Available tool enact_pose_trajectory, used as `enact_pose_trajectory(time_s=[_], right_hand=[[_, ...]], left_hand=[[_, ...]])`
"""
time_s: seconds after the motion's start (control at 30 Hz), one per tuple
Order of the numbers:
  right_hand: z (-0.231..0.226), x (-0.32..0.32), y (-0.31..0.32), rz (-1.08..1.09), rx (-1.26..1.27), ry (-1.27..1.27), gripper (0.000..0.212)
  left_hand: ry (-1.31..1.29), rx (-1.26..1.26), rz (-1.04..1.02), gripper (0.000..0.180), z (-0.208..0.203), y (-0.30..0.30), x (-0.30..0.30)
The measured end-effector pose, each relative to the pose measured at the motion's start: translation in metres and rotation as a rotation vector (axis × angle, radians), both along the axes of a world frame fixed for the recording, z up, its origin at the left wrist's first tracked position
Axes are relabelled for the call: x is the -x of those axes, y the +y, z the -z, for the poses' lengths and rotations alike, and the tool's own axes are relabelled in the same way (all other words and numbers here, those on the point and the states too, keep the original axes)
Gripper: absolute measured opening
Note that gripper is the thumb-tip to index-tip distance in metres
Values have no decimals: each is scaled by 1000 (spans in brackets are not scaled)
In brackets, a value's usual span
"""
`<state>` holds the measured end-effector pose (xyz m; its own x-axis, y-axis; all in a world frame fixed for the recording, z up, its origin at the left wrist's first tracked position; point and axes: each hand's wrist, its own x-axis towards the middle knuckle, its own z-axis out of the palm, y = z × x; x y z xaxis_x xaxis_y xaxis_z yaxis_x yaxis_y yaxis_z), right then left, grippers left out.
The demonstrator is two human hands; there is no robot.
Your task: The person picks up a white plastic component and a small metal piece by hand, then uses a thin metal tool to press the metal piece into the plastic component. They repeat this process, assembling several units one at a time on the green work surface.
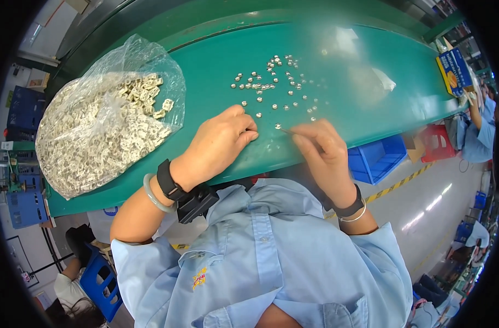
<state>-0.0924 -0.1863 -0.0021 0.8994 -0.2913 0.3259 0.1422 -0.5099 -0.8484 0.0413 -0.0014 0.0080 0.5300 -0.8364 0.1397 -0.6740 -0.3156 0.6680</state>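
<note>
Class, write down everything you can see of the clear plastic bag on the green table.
The clear plastic bag is thin, crinkled film lying on its side at the left of the green table, bulging with many small off-white parts. Its open, loosely gathered mouth points up and right, and a few parts sit near the opening. It rests on the table only; neither hand touches it, the left hand being nearest.

Both forearms come up from the lower edge, bare below pale blue short sleeves. The left hand (pixel 219 143) lies knuckles-up with fingers curled loosely inward. The right hand (pixel 325 150) is bent at the wrist, its fingertips (pixel 299 133) pinched together, pointing toward the left hand.
</note>
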Motion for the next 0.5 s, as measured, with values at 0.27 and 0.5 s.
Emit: enact_pose_trajectory(time_s=[0.27, 0.5], right_hand=[[3, -2, -8, -30, -24, -3, 15], [2, -6, -11, -77, 56, -55, 16]], left_hand=[[69, -124, -27, 8, -12, -11, -5], [165, 15, -188, 11, -19, 8, -2]])
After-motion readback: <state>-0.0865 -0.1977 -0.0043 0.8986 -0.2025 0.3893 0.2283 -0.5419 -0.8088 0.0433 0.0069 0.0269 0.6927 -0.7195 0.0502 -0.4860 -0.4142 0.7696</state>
